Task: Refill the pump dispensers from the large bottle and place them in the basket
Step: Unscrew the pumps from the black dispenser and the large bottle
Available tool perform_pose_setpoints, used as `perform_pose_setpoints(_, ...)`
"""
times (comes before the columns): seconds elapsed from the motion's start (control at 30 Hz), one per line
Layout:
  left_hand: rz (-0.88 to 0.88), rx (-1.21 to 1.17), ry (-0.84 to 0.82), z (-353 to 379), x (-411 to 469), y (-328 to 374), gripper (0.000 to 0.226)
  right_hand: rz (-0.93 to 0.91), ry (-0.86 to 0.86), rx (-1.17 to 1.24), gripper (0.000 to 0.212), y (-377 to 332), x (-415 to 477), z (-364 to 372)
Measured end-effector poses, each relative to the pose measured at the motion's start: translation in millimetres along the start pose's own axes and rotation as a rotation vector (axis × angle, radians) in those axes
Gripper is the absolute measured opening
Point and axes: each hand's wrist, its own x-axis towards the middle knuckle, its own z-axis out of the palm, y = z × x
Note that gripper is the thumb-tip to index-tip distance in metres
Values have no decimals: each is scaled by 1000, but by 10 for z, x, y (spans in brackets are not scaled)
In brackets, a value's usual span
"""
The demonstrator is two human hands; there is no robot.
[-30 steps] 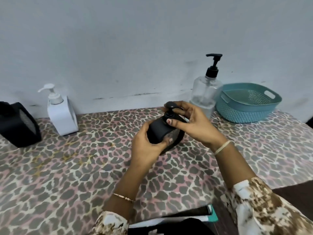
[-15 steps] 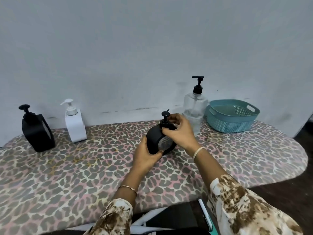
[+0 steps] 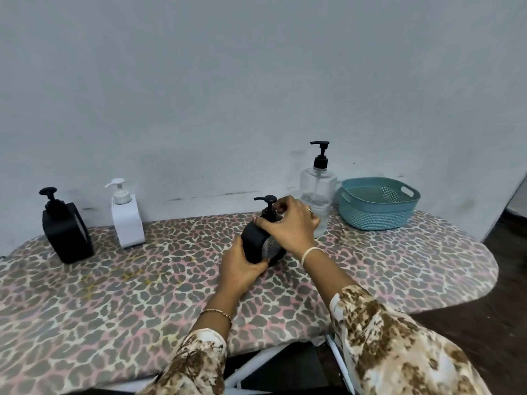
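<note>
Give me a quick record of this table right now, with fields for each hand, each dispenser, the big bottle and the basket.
left hand: grips the body of the held black dispenser
right hand: fingers curled at that dispenser's pump neck
clear large bottle: upright, pump on, behind the right hand, beside the basket
teal basket: far right, no dispenser visible inside
white dispenser: upright by the wall, left side
second black dispenser: upright, leftmost
table: leopard-print cover
</note>
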Motion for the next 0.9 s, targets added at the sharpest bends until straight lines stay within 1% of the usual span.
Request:
perform_pose_setpoints(0.07, -2, 18, 10, 6, -3, 8, 68, -6, 2, 18, 34, -44, 1, -15)
perform_pose_setpoints(0.13, -7, 30, 18, 10, -9, 17, 68, -32, -54, 40, 26, -71, -2, -16)
perform_pose_setpoints(0.2, -12, 40, 27, 14, -5, 14, 69, -53, -75, 29, 29, -76, 0, -2)
perform_pose_setpoints(0.27, -24, 60, 30, 23, 0, 4, 68, -34, -25, -47, 44, -75, 3, 6)
perform_pose_setpoints(0.3, -27, 68, 30, 24, 1, 0, 67, -10, 6, -90, 49, -77, 5, 9)
perform_pose_setpoints(0.33, -30, 73, 31, 28, 7, -7, 66, 9, 27, -115, 50, -83, 5, 5)
perform_pose_setpoints(0.4, -26, 81, 28, 34, 9, -10, 67, 13, 26, -112, 41, -96, 8, -2)
perform_pose_setpoints(0.5, -19, 94, 27, 34, 0, -8, 69, -22, -47, -25, 29, -103, 13, -7)
perform_pose_setpoints(0.57, -22, 98, 29, 36, 0, -21, 68, -38, -80, -5, 36, -99, 9, -10)
perform_pose_setpoints(0.63, -26, 97, 27, 36, -4, -17, 68, -28, -53, -34, 45, -84, 19, -4)
perform_pose_setpoints(0.67, -30, 93, 26, 37, -2, -14, 68, -16, -37, -38, 45, -73, 28, -4)
perform_pose_setpoints(0.8, -37, 96, 22, 35, 0, 2, 66, 8, -55, 27, 33, -58, 50, -34)
perform_pose_setpoints(0.9, -35, 127, 30, 30, -30, 33, 67, 4, -35, 141, 30, -104, 40, -100)
